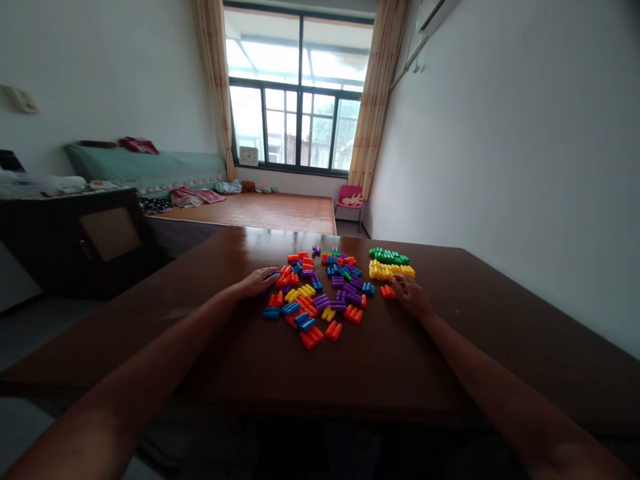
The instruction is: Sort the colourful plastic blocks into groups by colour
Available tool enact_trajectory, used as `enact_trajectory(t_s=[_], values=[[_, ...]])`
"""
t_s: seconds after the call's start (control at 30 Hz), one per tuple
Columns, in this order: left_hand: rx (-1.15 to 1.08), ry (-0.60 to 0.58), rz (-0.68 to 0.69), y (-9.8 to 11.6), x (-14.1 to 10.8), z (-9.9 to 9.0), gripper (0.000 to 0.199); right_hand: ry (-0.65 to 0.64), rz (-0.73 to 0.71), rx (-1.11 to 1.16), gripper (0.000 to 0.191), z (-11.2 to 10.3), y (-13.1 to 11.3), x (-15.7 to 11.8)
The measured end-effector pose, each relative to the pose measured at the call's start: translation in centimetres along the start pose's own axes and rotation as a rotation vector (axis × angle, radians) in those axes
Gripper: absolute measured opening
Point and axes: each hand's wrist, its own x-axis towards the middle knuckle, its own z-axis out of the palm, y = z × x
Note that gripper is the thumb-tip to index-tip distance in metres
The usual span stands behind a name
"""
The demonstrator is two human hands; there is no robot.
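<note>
Loose plastic blocks [323, 303], shaped like joined tubes in orange, blue, purple and yellow, lie in a spread pile on the brown table. My left hand [259, 283] rests palm down at the pile's left edge, fingers stretched over a dark blue or purple block. On the other side, my right hand [411, 295] has its fingers bent at the right end of an orange block [387, 292]. That block lies just in front of a row of yellow blocks [391, 270]. Behind the yellow row is a row of green blocks [389, 256].
The glossy brown table [350, 380] reaches toward a bed [285, 207] under a window. A dark cabinet [107, 230] stands at the left. At the back right is a pink chair [349, 197] with a soft toy on it. A white wall runs along the right.
</note>
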Motion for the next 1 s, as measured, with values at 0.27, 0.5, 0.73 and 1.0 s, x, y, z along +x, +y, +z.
enact_trajectory(t_s=[0.27, 0.5, 0.73, 1.0], values=[[-0.088, 0.076, 0.132, 0.8, 2.6, 2.5, 0.063, -0.488, -0.108, 0.084, 0.039, -0.7, -10.3, 0.8], [-0.263, 0.186, 0.050, 0.5, 0.9, 1.3, 0.058, -0.580, -0.053, 0.006, 0.038, -0.3, -14.4, -3.0], [-0.312, 0.202, 0.004, 1.1, 0.6, 0.8, 0.061, -0.451, 0.165, -0.116, 0.031, -3.5, -7.7, -3.7], [-0.260, 0.148, -0.081, 2.4, 1.0, 0.3, 0.065, -0.342, 0.243, -0.126, 0.037, -4.1, 0.7, -0.4]])
